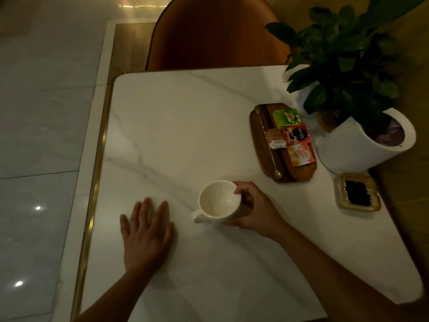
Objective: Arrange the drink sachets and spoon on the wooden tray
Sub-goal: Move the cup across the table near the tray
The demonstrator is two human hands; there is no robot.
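The wooden tray (261,145) lies at the right side of the marble table. On it sit a green tea sachet (286,118), a red coffee sachet (295,135), a pink creamer sachet (301,154) and two small sugar packets (275,138). A long metal spoon (269,145) lies along the tray's left half, bowl end nearest me. My right hand (256,208) grips an empty white cup (219,201) in front of the tray. My left hand (146,235) rests flat on the table, fingers spread, holding nothing.
A white pot (355,147) with a leafy plant stands right of the tray. A glass ashtray (356,192) sits near the right edge. A brown chair (216,33) is pushed in at the far side. The table's left edge has a gold rim (97,177).
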